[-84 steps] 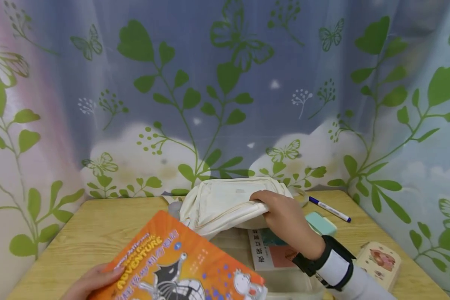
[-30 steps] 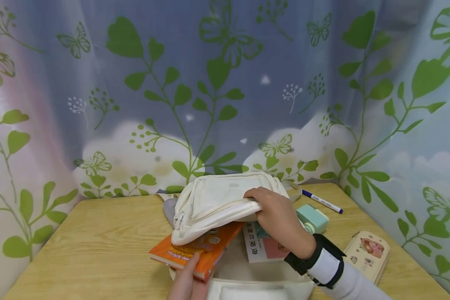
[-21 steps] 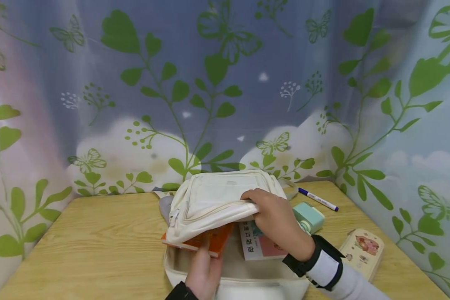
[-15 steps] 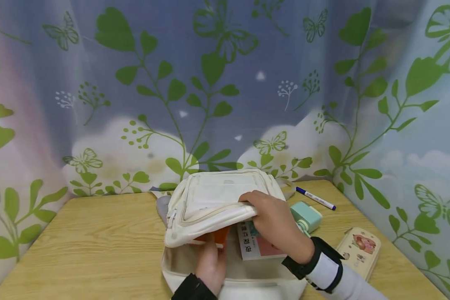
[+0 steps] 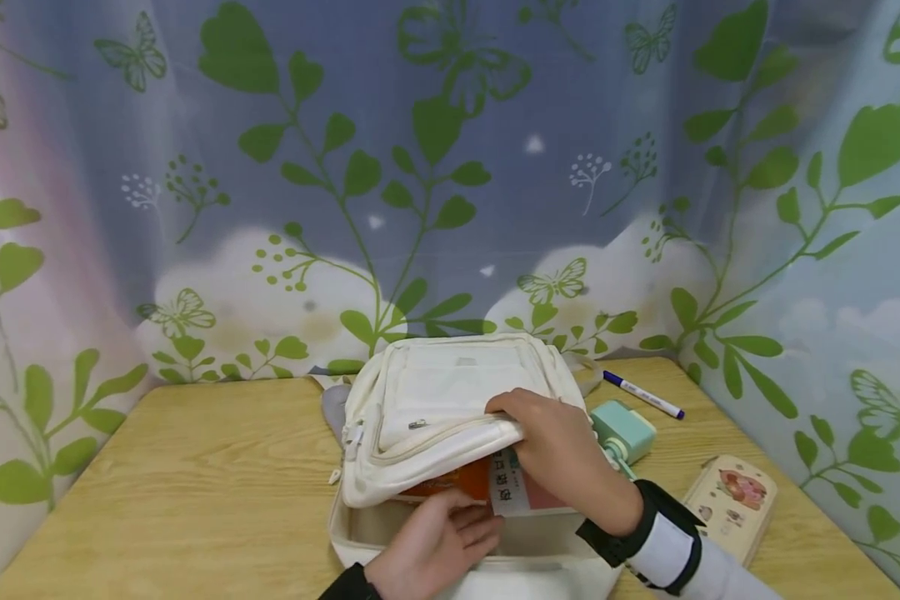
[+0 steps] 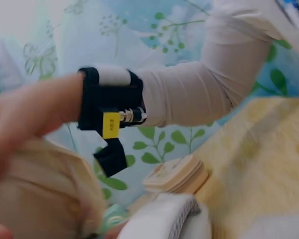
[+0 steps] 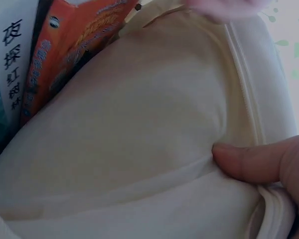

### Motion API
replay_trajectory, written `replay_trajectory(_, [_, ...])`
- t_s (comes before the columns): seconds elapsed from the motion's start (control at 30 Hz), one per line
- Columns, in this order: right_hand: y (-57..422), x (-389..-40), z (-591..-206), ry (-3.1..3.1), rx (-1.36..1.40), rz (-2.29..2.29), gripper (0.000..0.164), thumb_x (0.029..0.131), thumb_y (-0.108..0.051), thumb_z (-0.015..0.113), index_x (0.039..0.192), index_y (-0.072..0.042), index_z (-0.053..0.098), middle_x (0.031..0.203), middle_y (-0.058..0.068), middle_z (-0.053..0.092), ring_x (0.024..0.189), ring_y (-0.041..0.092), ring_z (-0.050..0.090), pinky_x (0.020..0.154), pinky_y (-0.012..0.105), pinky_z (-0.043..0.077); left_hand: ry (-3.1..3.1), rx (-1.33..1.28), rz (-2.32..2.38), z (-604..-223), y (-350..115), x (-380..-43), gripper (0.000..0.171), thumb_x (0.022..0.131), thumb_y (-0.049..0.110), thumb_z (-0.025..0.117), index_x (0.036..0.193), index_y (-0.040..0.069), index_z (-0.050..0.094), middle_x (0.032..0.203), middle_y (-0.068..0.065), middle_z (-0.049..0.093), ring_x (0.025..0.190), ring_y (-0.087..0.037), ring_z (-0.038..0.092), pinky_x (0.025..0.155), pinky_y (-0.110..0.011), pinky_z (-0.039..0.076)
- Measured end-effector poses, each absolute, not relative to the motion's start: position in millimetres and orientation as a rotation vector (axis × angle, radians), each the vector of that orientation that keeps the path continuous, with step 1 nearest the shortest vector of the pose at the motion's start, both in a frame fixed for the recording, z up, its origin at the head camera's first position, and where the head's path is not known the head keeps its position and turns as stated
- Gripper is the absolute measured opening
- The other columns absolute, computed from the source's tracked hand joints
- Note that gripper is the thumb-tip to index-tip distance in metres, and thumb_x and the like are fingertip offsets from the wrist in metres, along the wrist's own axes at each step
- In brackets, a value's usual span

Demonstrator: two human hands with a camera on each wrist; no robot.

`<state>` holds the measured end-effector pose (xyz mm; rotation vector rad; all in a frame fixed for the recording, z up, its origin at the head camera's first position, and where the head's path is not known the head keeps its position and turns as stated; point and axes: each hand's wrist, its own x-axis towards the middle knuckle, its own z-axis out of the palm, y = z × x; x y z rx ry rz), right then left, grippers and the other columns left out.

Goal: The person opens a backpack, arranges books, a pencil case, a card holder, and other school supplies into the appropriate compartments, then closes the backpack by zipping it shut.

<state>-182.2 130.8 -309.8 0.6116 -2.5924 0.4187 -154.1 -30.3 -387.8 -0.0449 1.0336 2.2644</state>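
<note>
A cream backpack (image 5: 457,383) lies open on the table. My right hand (image 5: 562,454) holds up the edge of its front panel, the thumb (image 7: 249,162) pressing on the lining in the right wrist view. Inside sit an orange comic book (image 5: 468,481) and, beside it, a white book (image 5: 508,492) with a pink and teal cover; the raised panel hides much of both. My left hand (image 5: 438,546) is at the bag's mouth, palm turned up and fingers loosely bent, just in front of the orange book, with nothing in its grasp.
Right of the backpack are a mint-green bottle (image 5: 622,429), a blue-capped marker (image 5: 643,394) and a cream pencil case (image 5: 735,500) with a printed picture. A grey piece (image 5: 335,408) shows at the bag's left side. A leaf-patterned curtain (image 5: 307,167) hangs behind the wooden table (image 5: 217,475).
The orange book has gone from my left hand's hold into the backpack, beside the white book. My left hand has let go and drawn back. The right hand keeps lifting the panel.
</note>
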Motion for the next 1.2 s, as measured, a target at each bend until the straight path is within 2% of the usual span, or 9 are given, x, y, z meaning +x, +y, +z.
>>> replay_trajectory(0.07, [133, -180, -311, -2.595, 0.619, 0.409, 0.034, 0.074, 0.006, 0.069, 0.096, -0.02, 0.067, 0.092, -0.005, 0.068, 0.081, 0.014, 0.066, 0.058, 0.026, 0.048, 1.103, 0.089, 2.165, -381, -41, -149, 0.048, 0.098, 0.01, 0.025, 0.138, -0.014, 0.012, 0.148, -0.037, 0.009, 0.139, -0.045, 0.015, 0.115, -0.048, 0.019])
replay_trajectory(0.17, [138, -174, -316, -2.586, 0.67, 0.388, 0.04, 0.07, 0.008, 0.07, 0.098, -0.02, 0.065, 0.093, -0.006, 0.068, 0.082, 0.012, 0.066, 0.058, 0.024, 0.048, 1.208, 0.392, 1.946, -367, -65, -143, 0.041, 0.1, 0.016, 0.032, 0.134, -0.008, 0.031, 0.142, -0.025, 0.04, 0.13, -0.031, 0.044, 0.109, -0.041, 0.034])
replay_trajectory(0.3, [145, -165, -327, -2.586, 0.805, 0.33, 0.053, 0.065, 0.012, 0.068, 0.106, -0.02, 0.062, 0.098, -0.007, 0.066, 0.081, 0.01, 0.065, 0.055, 0.019, 0.042, 1.31, 0.648, 1.821, -348, -107, -147, 0.035, 0.101, 0.025, 0.038, 0.124, 0.001, 0.052, 0.108, -0.002, 0.067, 0.096, -0.01, 0.066, 0.09, -0.027, 0.051])
replay_trajectory(0.47, [159, -153, -340, -2.654, 1.101, 0.251, 0.057, 0.069, 0.007, 0.073, 0.116, -0.02, 0.058, 0.105, -0.006, 0.063, 0.086, 0.012, 0.064, 0.056, 0.017, 0.043, 1.736, 0.361, 1.964, -352, -155, -182, 0.029, 0.099, 0.032, 0.043, 0.107, 0.008, 0.058, 0.082, 0.007, 0.062, 0.072, -0.004, 0.061, 0.073, -0.02, 0.053])
replay_trajectory(0.57, [168, -149, -346, -2.71, 1.367, 0.234, 0.046, 0.08, -0.016, 0.073, 0.122, -0.022, 0.055, 0.111, -0.006, 0.06, 0.096, 0.009, 0.061, 0.067, 0.018, 0.049, 2.087, 0.104, 1.914, -371, -173, -207, 0.037, 0.1, 0.032, 0.04, 0.116, 0.002, 0.055, 0.094, -0.001, 0.061, 0.082, -0.01, 0.06, 0.079, -0.026, 0.052])
replay_trajectory(0.67, [176, -149, -348, -2.75, 1.643, 0.281, 0.038, 0.093, -0.035, 0.056, 0.128, -0.02, 0.051, 0.118, -0.005, 0.058, 0.104, 0.007, 0.058, 0.076, 0.018, 0.049, 2.333, -0.027, 1.775, -393, -184, -225, 0.037, 0.102, 0.023, 0.036, 0.126, -0.003, 0.048, 0.116, -0.015, 0.055, 0.09, -0.018, 0.058, 0.083, -0.035, 0.052])
replay_trajectory(0.87, [158, -169, -327, -2.767, 1.708, 0.362, 0.034, 0.098, -0.039, 0.043, 0.122, -0.019, 0.056, 0.12, -0.004, 0.058, 0.103, 0.006, 0.059, 0.08, 0.019, 0.049, 2.557, 0.03, 1.526, -421, -188, -238, 0.039, 0.095, 0.006, 0.041, 0.132, -0.007, 0.039, 0.13, -0.028, 0.045, 0.07, -0.018, 0.056, 0.066, -0.032, 0.051])
replay_trajectory(1.07, [128, -213, -302, -2.836, 1.569, 0.029, 0.029, 0.096, -0.031, 0.052, 0.12, -0.018, 0.061, 0.129, 0.001, 0.057, 0.112, 0.014, 0.058, 0.091, 0.028, 0.049, 2.622, 0.083, 1.438, -431, -186, -238, 0.034, 0.092, 0.003, 0.046, 0.125, -0.006, 0.049, 0.087, -0.015, 0.062, 0.062, -0.016, 0.055, 0.055, -0.03, 0.045])
replay_trajectory(1.2, [105, -238, -314, -2.911, 1.528, -0.162, 0.044, 0.093, -0.036, 0.055, 0.134, -0.021, 0.051, 0.143, 0.002, 0.045, 0.13, 0.021, 0.046, 0.103, 0.039, 0.041, 2.803, 0.123, 1.291, -435, -188, -236, 0.019, 0.09, 0.005, 0.053, 0.103, -0.002, 0.064, 0.077, -0.004, 0.062, 0.059, -0.013, 0.052, 0.054, -0.027, 0.043])
